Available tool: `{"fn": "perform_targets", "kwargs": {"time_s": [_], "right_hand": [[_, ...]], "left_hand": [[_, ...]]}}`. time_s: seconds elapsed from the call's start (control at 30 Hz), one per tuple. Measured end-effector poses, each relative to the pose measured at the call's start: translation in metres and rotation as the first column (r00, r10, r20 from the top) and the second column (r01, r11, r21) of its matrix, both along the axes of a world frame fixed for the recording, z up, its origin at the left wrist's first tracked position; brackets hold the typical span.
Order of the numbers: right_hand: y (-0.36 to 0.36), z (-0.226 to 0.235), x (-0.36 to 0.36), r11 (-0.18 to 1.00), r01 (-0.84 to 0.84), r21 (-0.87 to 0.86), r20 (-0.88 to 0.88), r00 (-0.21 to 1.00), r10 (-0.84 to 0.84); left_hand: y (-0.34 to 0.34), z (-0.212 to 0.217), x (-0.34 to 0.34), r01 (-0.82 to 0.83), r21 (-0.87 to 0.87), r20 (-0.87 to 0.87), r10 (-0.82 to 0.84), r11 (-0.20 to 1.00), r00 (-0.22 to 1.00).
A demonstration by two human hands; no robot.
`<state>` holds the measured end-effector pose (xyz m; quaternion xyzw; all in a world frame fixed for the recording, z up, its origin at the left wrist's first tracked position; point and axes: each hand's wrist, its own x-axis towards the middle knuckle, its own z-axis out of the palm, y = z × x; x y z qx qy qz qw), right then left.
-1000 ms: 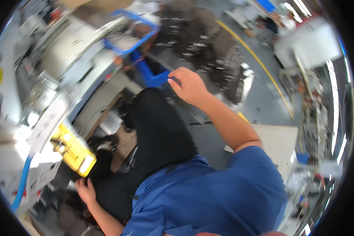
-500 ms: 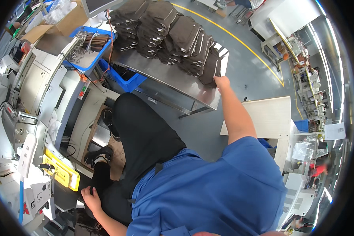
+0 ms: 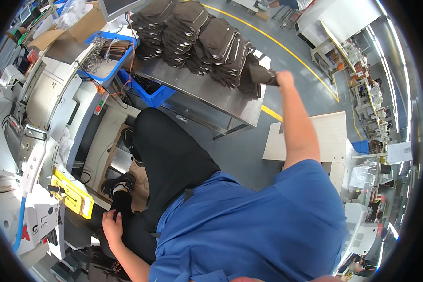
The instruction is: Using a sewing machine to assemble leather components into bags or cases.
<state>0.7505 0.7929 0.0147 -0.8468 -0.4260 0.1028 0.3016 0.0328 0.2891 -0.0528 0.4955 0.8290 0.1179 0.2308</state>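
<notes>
My right hand (image 3: 285, 79), arm stretched out over the table's right end, is closed on the edge of a dark brown fabric piece (image 3: 263, 75). The piece is lifted and folds back over the stack beneath it. Several tall stacks of similar brown fabric pieces (image 3: 219, 41) with pale edges stand along the metal table (image 3: 197, 90). Down at the lower left, my left hand (image 3: 112, 226) lies by my black-trousered thigh, its fingers loosely apart and holding nothing.
A white sewing machine (image 3: 37, 207) with a yellow plate (image 3: 73, 197) stands close on my left. Beyond it sits a blue tray (image 3: 101, 77) of metal parts, with a blue bin (image 3: 150, 96) lower down. A pale wooden board (image 3: 310, 136) is to the right.
My right hand has moved right and farther away, pulling up the corner of the fabric piece from the stack. My left hand has shifted slightly along my leg.
</notes>
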Motion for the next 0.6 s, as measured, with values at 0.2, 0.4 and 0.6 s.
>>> {"fn": "perform_targets", "kwargs": {"time_s": [0.2,0.4,0.6], "right_hand": [[-0.04,0.179,0.036,0.969,0.023,-0.248,0.618,0.773,0.14],[-0.118,0.265,-0.185,0.737,-0.629,-0.247,0.036,0.755,0.655],[-0.172,0.274,-0.313,0.138,-0.98,0.141,-0.57,0.034,0.821]], "left_hand": [[0.059,0.047,0.042,0.1,0.073,0.378,-0.12,0.992,0.918],[0.099,0.133,0.099,0.401,0.397,0.444,-0.555,0.826,0.704],[0.121,0.198,0.119,0.308,0.604,0.394,-0.612,0.735,0.686]]}}
